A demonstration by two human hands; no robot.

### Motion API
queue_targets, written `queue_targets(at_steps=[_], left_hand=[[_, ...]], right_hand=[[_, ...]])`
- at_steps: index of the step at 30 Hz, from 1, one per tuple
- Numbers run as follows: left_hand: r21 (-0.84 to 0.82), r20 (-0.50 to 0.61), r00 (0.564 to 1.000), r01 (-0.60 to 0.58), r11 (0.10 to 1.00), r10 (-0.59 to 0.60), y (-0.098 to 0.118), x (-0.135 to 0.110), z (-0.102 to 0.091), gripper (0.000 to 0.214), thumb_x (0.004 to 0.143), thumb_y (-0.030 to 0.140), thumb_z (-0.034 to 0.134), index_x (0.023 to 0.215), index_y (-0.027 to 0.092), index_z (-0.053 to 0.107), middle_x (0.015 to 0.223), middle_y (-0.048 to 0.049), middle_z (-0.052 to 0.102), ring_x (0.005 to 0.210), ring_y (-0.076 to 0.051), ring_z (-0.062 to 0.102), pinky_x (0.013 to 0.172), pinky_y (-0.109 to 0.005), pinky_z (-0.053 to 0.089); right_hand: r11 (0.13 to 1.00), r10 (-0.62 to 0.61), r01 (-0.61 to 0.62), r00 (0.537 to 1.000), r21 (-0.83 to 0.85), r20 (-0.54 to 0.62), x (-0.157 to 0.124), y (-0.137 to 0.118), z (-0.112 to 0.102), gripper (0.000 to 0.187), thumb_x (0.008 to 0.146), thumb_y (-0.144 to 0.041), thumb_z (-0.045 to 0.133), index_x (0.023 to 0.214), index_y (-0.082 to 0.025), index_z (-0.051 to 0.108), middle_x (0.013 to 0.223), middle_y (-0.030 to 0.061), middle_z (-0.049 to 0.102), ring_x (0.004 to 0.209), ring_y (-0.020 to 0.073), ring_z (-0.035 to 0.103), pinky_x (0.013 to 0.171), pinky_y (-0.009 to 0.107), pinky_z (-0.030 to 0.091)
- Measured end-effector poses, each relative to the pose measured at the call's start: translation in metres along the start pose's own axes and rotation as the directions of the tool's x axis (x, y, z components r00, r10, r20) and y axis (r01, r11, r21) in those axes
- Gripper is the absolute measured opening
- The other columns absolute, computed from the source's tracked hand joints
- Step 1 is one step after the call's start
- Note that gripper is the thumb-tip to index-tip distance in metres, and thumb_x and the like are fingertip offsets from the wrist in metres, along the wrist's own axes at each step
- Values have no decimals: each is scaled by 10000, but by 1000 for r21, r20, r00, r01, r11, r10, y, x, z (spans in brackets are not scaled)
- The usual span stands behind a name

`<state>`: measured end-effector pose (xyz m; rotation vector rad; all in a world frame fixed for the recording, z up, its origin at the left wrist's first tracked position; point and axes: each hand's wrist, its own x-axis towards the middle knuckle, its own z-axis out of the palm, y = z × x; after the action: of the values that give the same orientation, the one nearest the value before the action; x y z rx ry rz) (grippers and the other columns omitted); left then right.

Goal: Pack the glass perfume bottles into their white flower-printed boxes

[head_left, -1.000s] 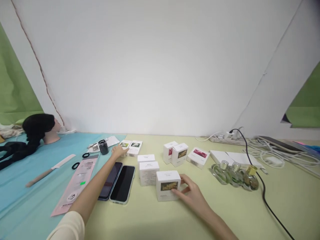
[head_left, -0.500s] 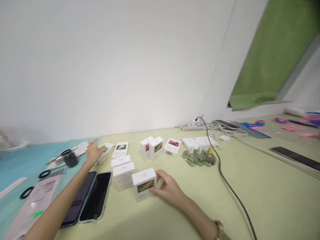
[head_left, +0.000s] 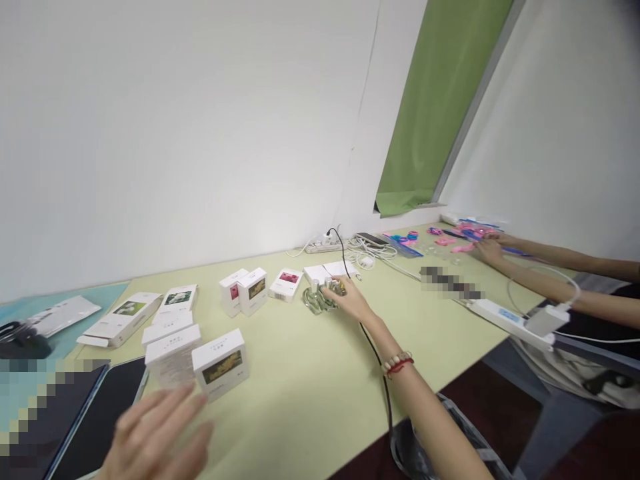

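My right hand (head_left: 354, 300) reaches over the table to a cluster of small green-tinted glass bottles (head_left: 315, 300). Thumb and fingers close round the gold-capped glass bottle (head_left: 342, 287) at the cluster's right end, partly covering it. At the lower left, my left hand (head_left: 157, 433) is smeared by motion, its fingers stretched out and holding nothing. Just beyond it stands a white box with a yellow flower picture (head_left: 221, 363). Beside that box are plain-sided white boxes (head_left: 173, 353) and opened flower-print boxes (head_left: 123, 319), (head_left: 176, 300).
Further back are two upright boxes (head_left: 253, 292), a pink-print box (head_left: 286, 285) and a flat white box (head_left: 313, 272). A black cable (head_left: 374, 347) runs beneath my right forearm. Phones (head_left: 107, 407) lie at left. Another person's hands (head_left: 490, 250) work among pink pieces at right.
My right hand has left the yellow-flower box and moved right to the bottles. My left hand has come back from the opened box toward me. The view has turned right.
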<state>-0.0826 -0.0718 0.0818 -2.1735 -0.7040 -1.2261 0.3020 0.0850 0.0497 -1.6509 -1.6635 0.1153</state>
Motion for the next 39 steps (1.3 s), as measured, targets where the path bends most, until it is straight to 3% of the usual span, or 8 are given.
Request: queue_targets(at_steps=[4,10,16,21,26,30,34,39], left_hand=[[91,81,962,-267,959,260,23,-1,22,266,610,95,658,824,237,588,921,-30,635,920,-197,582,790,-332,435],[148,-15,985,174,974,-174,25,14,30,324,648,94,653,925,214,536,990,-99,594,944,-251,567,769,-383,433],[-25,17,989,145,989,-145,67,6,35,268,680,1,580,865,192,544,935,-88,583,928,-225,554,771,-365,431],[-55,429,852,355,933,-299,82,22,125,354,802,131,431,1147,205,464,1143,-85,552,1100,-218,499,882,-375,421],[169,470,655,591,789,-591,52,54,246,602,790,223,398,1347,61,240,1415,-173,249,1327,-281,186,1042,-437,254],[299,561,550,561,772,-618,34,61,290,588,793,259,403,1322,24,301,1397,-187,283,1318,-319,176,1070,-445,147],[297,585,552,536,791,-594,35,61,282,512,806,257,395,1278,60,379,1319,-185,398,1246,-323,300,1033,-457,192],[239,562,628,501,832,-539,65,57,212,485,822,238,393,1294,133,352,1224,-120,491,1136,-244,428,969,-383,301]], right_hand=[[995,4,7,994,-103,106,-10,13,3,467,649,-533,624,989,-234,511,1024,38,498,814,183,542,714,311,431],[991,-134,137,978,-11,159,-18,19,7,478,780,-378,506,1217,-251,361,1160,78,429,976,205,514,818,349,424],[947,-245,206,959,245,140,-27,37,12,835,724,-271,559,1367,-204,30,1382,136,202,1294,212,228,1049,393,245],[905,-209,102,952,414,223,-28,46,15,1000,686,-215,585,1356,-189,-157,1420,160,155,1299,193,245,1066,409,203],[946,-148,81,970,315,193,-25,60,23,796,689,-92,467,1372,-137,61,1343,168,342,1219,211,381,1020,406,295],[987,-59,37,989,154,137,-25,64,26,661,716,-94,453,1338,-149,234,1241,138,479,1086,231,501,923,388,395],[995,0,-15,988,97,151,-25,62,25,603,772,-153,445,1344,-158,254,1093,125,577,924,239,573,818,383,439],[998,20,-35,971,59,237,-24,58,17,616,813,-271,445,1371,-130,225,1003,132,607,921,267,576,799,408,439]])
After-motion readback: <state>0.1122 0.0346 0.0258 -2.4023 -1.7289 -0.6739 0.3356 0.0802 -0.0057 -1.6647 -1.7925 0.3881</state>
